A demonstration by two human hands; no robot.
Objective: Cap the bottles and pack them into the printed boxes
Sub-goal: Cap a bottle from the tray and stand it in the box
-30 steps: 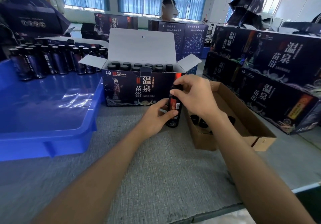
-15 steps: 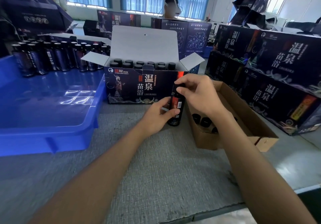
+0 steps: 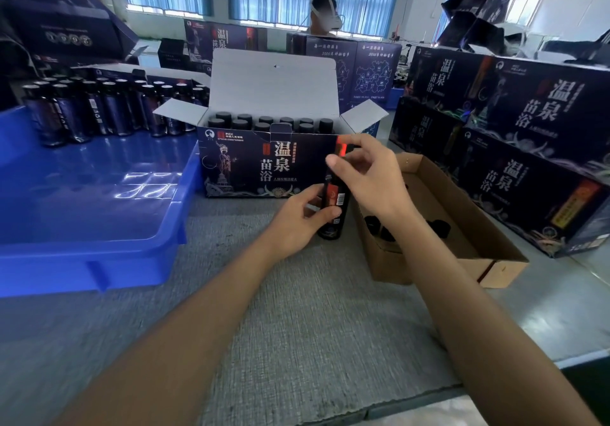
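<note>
A dark bottle (image 3: 334,206) with a red label stands upright on the grey mat, just in front of the open printed box (image 3: 260,164). My left hand (image 3: 298,219) grips its lower body. My right hand (image 3: 369,174) is closed over its top, so the cap is hidden by the fingers. Inside the printed box stand several capped bottles (image 3: 264,122), its lid flap raised behind them. A brown cardboard tray (image 3: 462,227) to the right holds loose black caps (image 3: 374,222).
A blue plastic bin (image 3: 99,201) lies at the left, with several dark bottles (image 3: 99,108) standing along its far side. Closed printed boxes (image 3: 528,135) are stacked at the right. A person sits behind further boxes at the back.
My right hand has turned a little on the bottle's top, thumb now pointing left. The bottle and my left hand stay in place.
</note>
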